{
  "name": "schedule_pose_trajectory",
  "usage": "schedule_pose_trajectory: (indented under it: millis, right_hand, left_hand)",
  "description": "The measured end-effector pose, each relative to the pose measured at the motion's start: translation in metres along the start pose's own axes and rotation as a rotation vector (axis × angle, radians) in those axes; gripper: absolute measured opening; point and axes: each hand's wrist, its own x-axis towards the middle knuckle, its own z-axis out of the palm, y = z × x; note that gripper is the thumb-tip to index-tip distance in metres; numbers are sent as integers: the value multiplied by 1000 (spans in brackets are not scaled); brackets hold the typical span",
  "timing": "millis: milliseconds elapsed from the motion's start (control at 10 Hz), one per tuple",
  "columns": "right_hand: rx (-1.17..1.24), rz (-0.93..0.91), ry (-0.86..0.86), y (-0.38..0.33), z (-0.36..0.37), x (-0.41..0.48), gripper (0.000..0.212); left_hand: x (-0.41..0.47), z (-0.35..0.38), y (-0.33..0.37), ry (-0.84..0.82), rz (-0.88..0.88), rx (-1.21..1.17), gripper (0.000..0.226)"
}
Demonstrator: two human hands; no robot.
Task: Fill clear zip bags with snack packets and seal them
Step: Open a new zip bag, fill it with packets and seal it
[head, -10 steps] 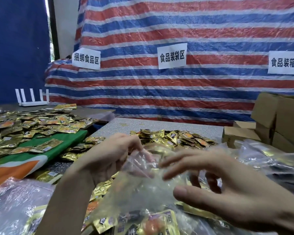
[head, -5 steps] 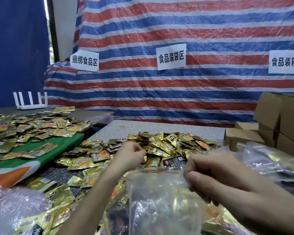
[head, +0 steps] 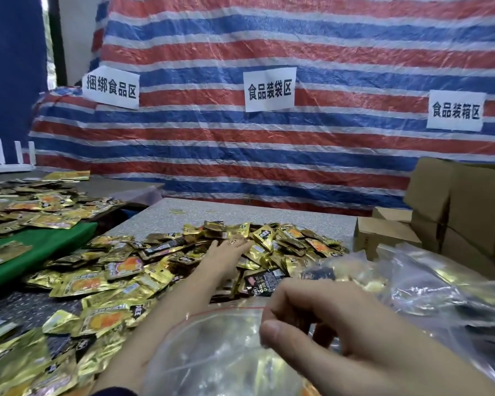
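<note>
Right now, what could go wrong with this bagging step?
Only the right hand holds the clear zip bag, by one side of its mouth, so the opening may sag shut before packets arrive. The left hand reaches into the loose packet pile, and may scatter packets or grab an uneven count.

I count one striped tarp and place everything else against it. Three white paper signs hang on it. Below its right end stand at least four cardboard boxes; I cannot split them further. Below its left end sits one white router with at least three antennas showing.

In front of the tarp I see:
- two heaps of gold snack packets, the middle heap and the left heap, both beyond counting
- one green cloth
- one clear zip bag
- two hands, the left hand and the right hand

The crumpled clear bags toward its right end blur together uncounted.
</note>
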Motion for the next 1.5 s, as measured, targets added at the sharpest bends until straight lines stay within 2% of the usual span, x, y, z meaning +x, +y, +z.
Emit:
schedule_pose_trajectory:
  millis: [200, 300, 400, 500, 600, 800, 900, 1000, 1100, 1200, 1300, 1400, 1500]
  right_hand:
    - [23, 12, 0, 3, 1, -1, 21]
    - [49, 12, -24, 0, -1, -4, 21]
    - [53, -2, -32, -5, -3, -6, 21]
    - [45, -27, -32, -9, -7, -9, 17]
    - [38, -44, -38, -11, -8, -13, 17]
    - [-17, -65, -82, -23, -5, -18, 31]
    - [-17, -68, -109, -29, -5, -22, 32]
    - [-31, -61, -124, -33, -6, -25, 21]
    - [-26, -81, -109, -37, -6, -24, 10]
    - [-16, -100, -109, -38, -4, -23, 13]
    - [-17, -137, -101, -40, -1, -20, 14]
    - [38, -209, 34, -41, 5, -19, 14]
    - [92, -257, 168, -41, 7, -18, 10]
  left_hand:
    - [-17, -1, 8, 159, -57, 140, 56]
    - [-39, -8, 7, 81, -84, 13, 49]
    - [-84, -41, 9, 69, -127, -222, 39]
    - [-105, -54, 7, 112, -102, -249, 40]
    - [-135, -72, 4, 102, -126, -401, 38]
    - [-197, -92, -11, 17, -126, -653, 23]
    - [-229, -111, -18, 156, -188, -985, 13]
    - [-252, -143, -13, 353, -229, -1418, 14]
    - [-274, -180, -1, 511, -143, -1641, 26]
    - [-297, -205, 16, 620, -20, -1788, 39]
    - [-312, -216, 32, 709, 11, -1764, 42]
    - [-315, -215, 39, 667, 9, -1601, 45]
    - [-315, -213, 34, 547, 151, -1519, 24]
